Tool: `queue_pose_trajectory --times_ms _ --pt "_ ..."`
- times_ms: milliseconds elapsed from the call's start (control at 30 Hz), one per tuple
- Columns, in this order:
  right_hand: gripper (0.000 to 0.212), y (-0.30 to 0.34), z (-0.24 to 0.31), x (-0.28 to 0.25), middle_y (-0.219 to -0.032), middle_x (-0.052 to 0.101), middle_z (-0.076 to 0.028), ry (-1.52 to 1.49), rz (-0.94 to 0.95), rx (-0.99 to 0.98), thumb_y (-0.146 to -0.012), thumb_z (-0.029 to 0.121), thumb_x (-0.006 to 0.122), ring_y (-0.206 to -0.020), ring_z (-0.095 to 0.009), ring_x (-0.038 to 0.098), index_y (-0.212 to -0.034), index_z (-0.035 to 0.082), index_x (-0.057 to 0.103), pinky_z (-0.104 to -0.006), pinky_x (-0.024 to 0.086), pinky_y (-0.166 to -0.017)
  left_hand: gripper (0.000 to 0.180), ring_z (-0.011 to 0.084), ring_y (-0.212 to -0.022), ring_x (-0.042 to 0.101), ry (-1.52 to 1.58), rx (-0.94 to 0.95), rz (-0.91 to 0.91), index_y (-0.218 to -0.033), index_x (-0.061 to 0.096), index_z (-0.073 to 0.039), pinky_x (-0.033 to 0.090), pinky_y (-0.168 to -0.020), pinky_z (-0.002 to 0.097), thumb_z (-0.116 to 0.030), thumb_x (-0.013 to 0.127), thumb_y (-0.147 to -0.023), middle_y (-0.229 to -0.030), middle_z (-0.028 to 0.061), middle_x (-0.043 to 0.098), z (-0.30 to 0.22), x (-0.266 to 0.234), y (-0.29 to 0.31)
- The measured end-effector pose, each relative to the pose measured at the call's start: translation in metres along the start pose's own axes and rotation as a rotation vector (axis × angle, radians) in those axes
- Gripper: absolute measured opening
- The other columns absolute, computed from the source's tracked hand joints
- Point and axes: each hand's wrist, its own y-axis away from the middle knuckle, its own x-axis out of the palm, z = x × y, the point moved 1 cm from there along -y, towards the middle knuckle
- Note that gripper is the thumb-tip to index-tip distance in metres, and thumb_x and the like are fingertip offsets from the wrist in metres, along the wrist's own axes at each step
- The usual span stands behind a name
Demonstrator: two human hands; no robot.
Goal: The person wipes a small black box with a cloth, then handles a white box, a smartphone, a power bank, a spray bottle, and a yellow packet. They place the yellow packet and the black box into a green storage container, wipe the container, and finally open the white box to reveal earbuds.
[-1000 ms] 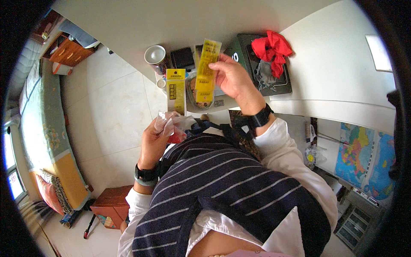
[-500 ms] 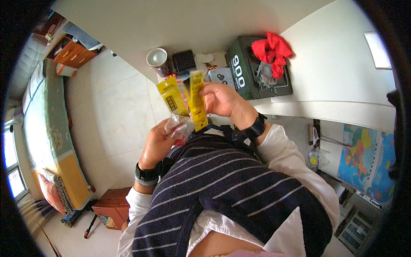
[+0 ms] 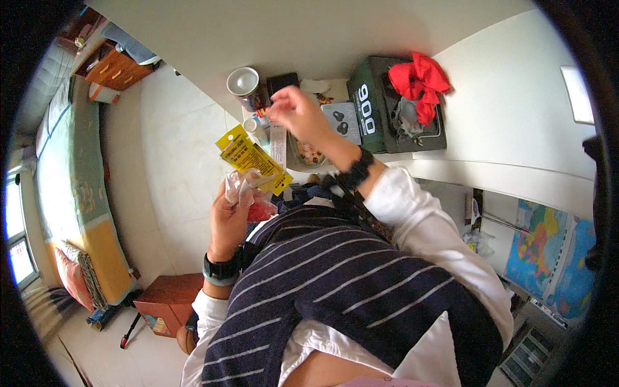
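My left hand (image 3: 227,216) is closed around a crumpled clear plastic bag (image 3: 244,186) with something red in its lower part. A flat yellow package (image 3: 253,157) with a hanging tab and dark print sticks up from the same hand, tilted; whether it is one piece or two overlapping cannot be told. My right hand (image 3: 298,115) is raised over the cluttered ledge, fingers apart and slightly blurred, with nothing visible in it. Near its fingertips stand a dark patterned cup (image 3: 248,90) with a pale inside and a small white container (image 3: 255,131).
Behind my right wrist lie a grey box picturing earbuds (image 3: 342,121) and a clear tray (image 3: 306,153) of small items. A dark green bin (image 3: 380,97) with a red cloth (image 3: 419,84) stands to the right. At left are a bed (image 3: 77,187) and a reddish-brown box (image 3: 169,303).
My right hand has let go of the narrow yellow package and moved up and left toward the cup. The yellow package and plastic bag stay in my left hand.
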Motion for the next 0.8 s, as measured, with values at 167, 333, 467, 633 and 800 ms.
queue_pose_trajectory --times_ms 167,333,467,633,800 --pt "0.073 -0.051 -0.048 0.01 -0.118 0.051 -0.02 1.036 -0.421 -0.205 -0.065 0.033 0.08 -0.106 -0.042 0.049 -0.123 0.004 0.047 -0.0515 0.045 -0.087 0.027 0.0209 -0.072 0.068 -0.038 0.012 -0.033 -0.124 0.051 0.0 0.058 -0.064 0.0299 -0.008 0.047 -0.098 -0.091 0.0099 0.063 0.006 -0.005 0.009" --pt "0.078 -0.054 -0.059 0.002 -0.112 0.05 -0.025 0.927 -0.412 -0.193 -0.064 0.028 0.078 -0.103 -0.045 0.05 -0.125 -0.001 0.04 -0.0497 0.047 -0.085 0.027 0.0192 -0.073 0.067 -0.002 0.02 -0.086 -0.123 0.052 0.0 0.057 -0.066 0.0294 -0.008 0.047 -0.098 -0.09 0.0091 0.063 0.012 -0.014 0.017" --pt "0.067 -0.041 -0.058 -0.043 -0.11 0.049 -0.025 1.042 -0.54 -0.339 -0.062 0.018 0.076 -0.103 -0.042 0.049 -0.117 -0.001 0.042 -0.0505 0.041 -0.09 0.028 0.018 -0.075 0.067 0.04 0.041 -0.115 -0.124 0.052 0.002 0.057 -0.067 0.0289 -0.008 0.047 -0.098 -0.092 0.0091 0.062 0.02 -0.018 0.018" --pt "0.058 -0.031 -0.07 -0.074 -0.112 0.046 -0.025 1.238 -0.599 -0.304 -0.063 0.018 0.075 -0.102 -0.045 0.047 -0.109 -0.002 0.046 -0.0521 0.04 -0.089 0.029 0.018 -0.078 0.067 -0.039 0.082 -0.092 -0.125 0.053 0.002 0.057 -0.07 0.0292 -0.009 0.048 -0.098 -0.098 0.0092 0.062 0.023 -0.02 0.014" --pt "0.027 -0.049 -0.08 -0.055 -0.108 0.054 -0.016 1.309 -0.402 -0.654 -0.08 0.015 0.058 -0.103 -0.036 0.05 -0.102 -0.001 0.054 -0.047 0.043 -0.089 0.028 0.0189 -0.073 0.068 0.027 0.049 -0.097 -0.123 0.054 0.004 0.057 -0.068 0.0292 -0.006 0.047 -0.098 -0.096 0.0093 0.061 0.02 -0.016 0.015"
